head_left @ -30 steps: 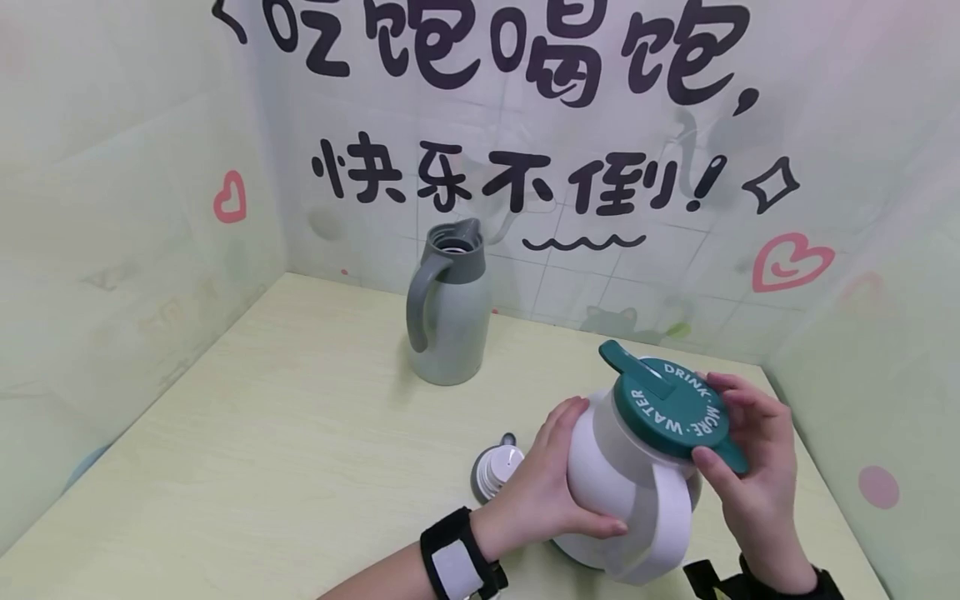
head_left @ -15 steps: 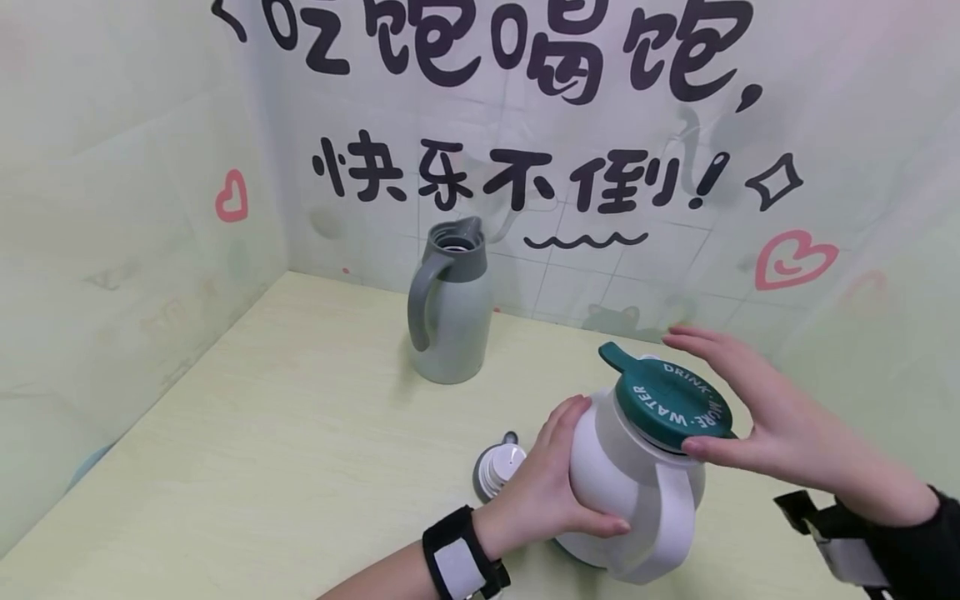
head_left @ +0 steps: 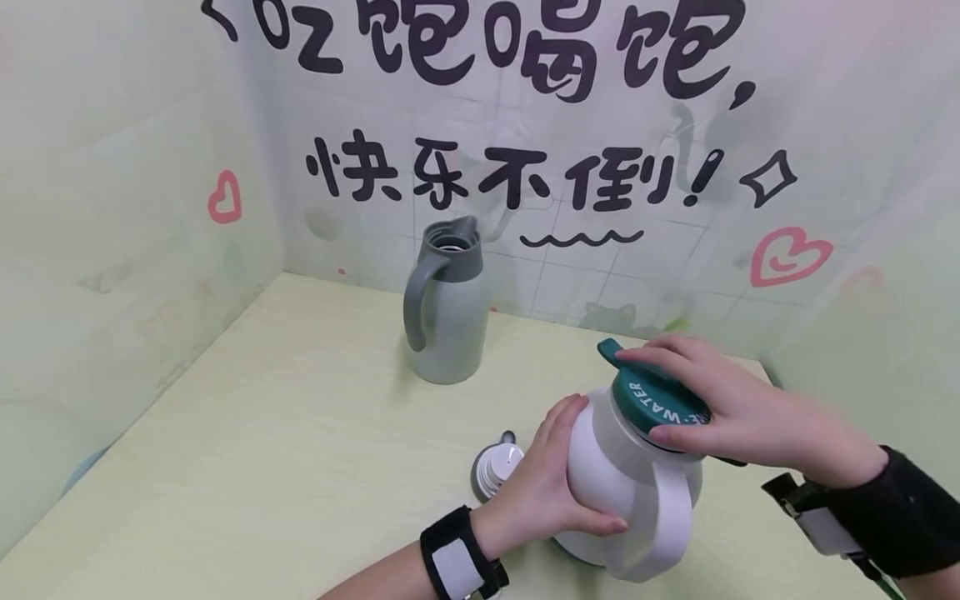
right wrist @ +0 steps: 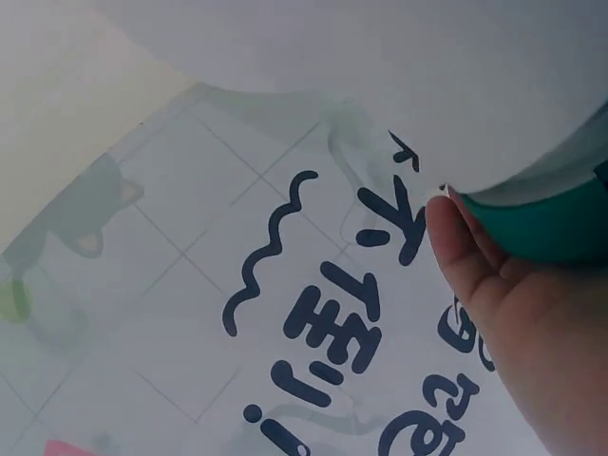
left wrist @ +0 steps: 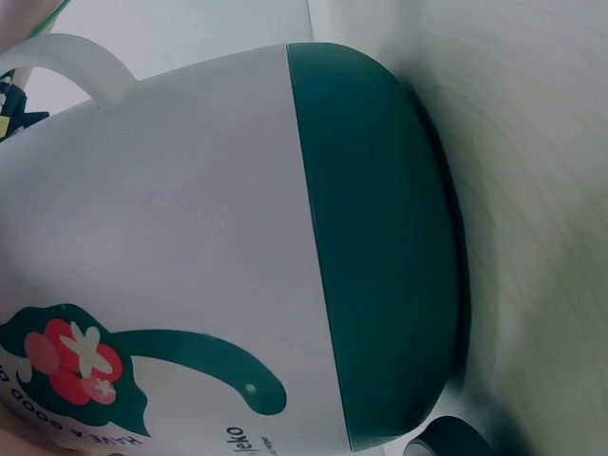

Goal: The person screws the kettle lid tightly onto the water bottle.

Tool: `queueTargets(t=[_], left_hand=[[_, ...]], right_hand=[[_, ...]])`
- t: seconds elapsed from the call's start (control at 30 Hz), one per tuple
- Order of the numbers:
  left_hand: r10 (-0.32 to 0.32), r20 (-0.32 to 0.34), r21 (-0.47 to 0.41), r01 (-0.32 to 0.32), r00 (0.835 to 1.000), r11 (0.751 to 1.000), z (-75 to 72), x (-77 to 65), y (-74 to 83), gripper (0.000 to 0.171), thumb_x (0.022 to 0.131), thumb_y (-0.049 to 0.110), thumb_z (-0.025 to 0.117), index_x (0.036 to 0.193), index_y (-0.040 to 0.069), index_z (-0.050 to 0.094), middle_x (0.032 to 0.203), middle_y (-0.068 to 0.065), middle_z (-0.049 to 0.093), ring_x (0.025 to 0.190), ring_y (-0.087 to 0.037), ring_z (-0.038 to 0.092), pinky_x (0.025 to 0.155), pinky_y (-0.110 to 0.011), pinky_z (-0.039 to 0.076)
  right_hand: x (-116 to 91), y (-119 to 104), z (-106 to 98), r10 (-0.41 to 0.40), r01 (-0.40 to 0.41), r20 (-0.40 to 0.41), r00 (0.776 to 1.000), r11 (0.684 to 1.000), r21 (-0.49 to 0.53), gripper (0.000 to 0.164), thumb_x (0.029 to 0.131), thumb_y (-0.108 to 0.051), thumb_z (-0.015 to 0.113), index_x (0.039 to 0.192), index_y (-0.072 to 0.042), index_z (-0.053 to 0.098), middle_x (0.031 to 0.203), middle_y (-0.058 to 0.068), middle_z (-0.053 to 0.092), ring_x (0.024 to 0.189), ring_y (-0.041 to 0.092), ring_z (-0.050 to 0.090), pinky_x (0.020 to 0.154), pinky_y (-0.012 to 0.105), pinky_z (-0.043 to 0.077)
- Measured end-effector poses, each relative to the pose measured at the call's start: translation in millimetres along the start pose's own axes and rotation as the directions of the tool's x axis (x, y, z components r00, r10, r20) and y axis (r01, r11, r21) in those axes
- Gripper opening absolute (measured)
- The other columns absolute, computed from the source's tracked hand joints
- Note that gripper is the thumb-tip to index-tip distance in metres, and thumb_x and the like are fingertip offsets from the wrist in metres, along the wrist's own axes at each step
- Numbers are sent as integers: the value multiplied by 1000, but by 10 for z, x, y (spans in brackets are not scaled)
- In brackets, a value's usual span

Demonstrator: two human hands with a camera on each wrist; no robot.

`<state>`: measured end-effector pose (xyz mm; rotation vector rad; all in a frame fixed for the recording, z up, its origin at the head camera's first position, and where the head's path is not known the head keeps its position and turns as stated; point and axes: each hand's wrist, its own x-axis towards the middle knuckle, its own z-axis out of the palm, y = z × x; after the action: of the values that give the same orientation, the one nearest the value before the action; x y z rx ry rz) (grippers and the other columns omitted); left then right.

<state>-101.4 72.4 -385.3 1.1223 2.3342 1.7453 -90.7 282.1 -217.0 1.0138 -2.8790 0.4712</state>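
A white jug (head_left: 611,467) with a green base (left wrist: 380,256) and a side handle stands at the right of the table. My left hand (head_left: 536,492) holds its body from the left, fingers on the far side and thumb toward the handle. On top of the jug sits a green lid (head_left: 651,400) printed with white letters. My right hand (head_left: 738,408) grips this lid from above, thumb on the near edge and fingers across to the far side. In the right wrist view, fingertips (right wrist: 454,237) touch the lid's rim.
A grey-green jug (head_left: 453,325) with a lidless mouth stands at the back middle. Left of my left hand lies a grey and white stopper (head_left: 497,468), partly hidden by that hand. Printed sheets (head_left: 450,108) wall the table (head_left: 262,433) at the back and sides.
My right hand loosened from the lid's right edge, swung its wrist outward to the right, then settled over the top and gripped the lid again. The left hand and jug stayed put.
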Motion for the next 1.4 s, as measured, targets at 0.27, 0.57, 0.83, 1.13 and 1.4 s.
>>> queueTargets(t=[0.27,0.57,0.83,1.13,1.4], left_hand=[[-18,8,17,18,1000,1000,-18,-7,17,121,62,44,89,151,32,8,153,5,15,128,-16,34,98,-37,39],[-9,-13,-2,9,1000,1000,-15,-17,-5,120,62,40,90,151,31,9,153,4,16,125,-16,37,97,-36,40],[-24,-8,-11,24,1000,1000,-11,-22,4,120,62,40,90,151,31,10,152,5,17,122,-16,40,95,-36,42],[-27,-5,-5,27,1000,1000,1,-4,3,120,61,42,90,150,34,11,151,6,18,126,-16,36,97,-40,40],[-37,0,6,37,999,999,8,-1,-8,119,62,44,89,150,34,10,152,6,18,124,-17,38,94,-39,43]], right_hand=[[-26,-204,194,168,-186,-169,971,977,-101,66,84,-42,70,140,-18,45,119,5,46,103,21,42,74,42,47],[81,-492,264,485,-503,-175,857,861,-77,79,89,-60,53,143,-5,37,119,27,42,104,43,38,76,53,43],[112,-501,168,526,-532,-85,846,823,-197,99,86,-70,48,145,7,26,122,40,40,108,57,38,83,62,40],[-36,-119,-263,-41,42,-23,999,999,20,94,68,-38,85,147,-21,38,154,6,28,142,31,10,100,68,17],[19,-5,-432,17,-54,332,943,993,102,107,60,-38,89,149,-35,31,156,-9,19,144,27,3,94,72,23]])
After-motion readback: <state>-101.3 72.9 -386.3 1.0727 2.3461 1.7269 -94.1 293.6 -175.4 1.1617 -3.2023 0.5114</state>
